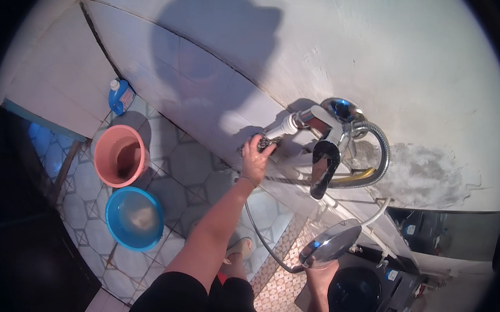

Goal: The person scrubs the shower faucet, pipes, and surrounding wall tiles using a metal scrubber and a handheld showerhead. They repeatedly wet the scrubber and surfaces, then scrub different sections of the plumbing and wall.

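Observation:
My left hand point(255, 159) holds a dark metal scouring pad point(269, 143) against the tiled wall, just below the white spout fitting point(287, 126) of the chrome mixer tap point(320, 121). The tap's dark lever point(324, 169) points down. My right hand point(320, 277), lower right, grips a chrome shower head point(329, 243) with a wide round face, tilted. A grey hose point(265, 249) runs from near that hand up towards the left forearm. A ribbed metal hose point(384, 155) loops from the tap.
On the tiled floor point(189, 165) at left stand a pink bucket point(99, 155), a blue basin point(111, 220) with cloudy water and a pale thing in it, and a blue bottle point(121, 99) by the wall. A black washbasin point(355, 297) lies lower right, near white pipes point(345, 213).

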The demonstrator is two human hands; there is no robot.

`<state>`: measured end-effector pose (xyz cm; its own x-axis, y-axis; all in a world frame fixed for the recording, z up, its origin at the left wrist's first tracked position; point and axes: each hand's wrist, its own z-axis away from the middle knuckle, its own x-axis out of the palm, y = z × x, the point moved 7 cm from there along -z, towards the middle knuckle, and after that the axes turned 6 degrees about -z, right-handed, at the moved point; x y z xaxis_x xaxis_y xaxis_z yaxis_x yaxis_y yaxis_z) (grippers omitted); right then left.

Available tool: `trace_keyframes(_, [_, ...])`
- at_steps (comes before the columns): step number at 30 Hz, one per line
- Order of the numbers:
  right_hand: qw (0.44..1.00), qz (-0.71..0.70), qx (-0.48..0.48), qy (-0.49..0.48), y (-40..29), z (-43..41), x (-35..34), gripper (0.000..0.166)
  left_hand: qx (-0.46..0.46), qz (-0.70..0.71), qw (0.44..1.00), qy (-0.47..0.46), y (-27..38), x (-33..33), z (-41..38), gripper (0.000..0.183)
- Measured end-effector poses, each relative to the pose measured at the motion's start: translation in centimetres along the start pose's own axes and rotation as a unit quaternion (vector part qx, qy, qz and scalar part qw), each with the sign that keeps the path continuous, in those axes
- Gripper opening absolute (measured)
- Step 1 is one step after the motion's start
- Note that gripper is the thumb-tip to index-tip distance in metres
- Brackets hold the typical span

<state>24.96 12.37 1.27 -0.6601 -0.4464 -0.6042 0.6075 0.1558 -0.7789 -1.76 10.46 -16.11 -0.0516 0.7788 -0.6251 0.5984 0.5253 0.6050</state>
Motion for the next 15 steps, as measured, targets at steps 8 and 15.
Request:
trace_keyframes(8, [0.985,-0.125,0.119,-0.015,4.0,-0.7,1.3,0.027,-0.165,0.141,0.976,-0.01,1.0,0.4,2.5,0.051])
trace_keyframes(15, [0.991,-0.122,0.049,0.025,10.6,-3.5,-0.6,0.036,-0.093,0.151,0.984,0.012,5.1,-1.7,2.0,0.042])
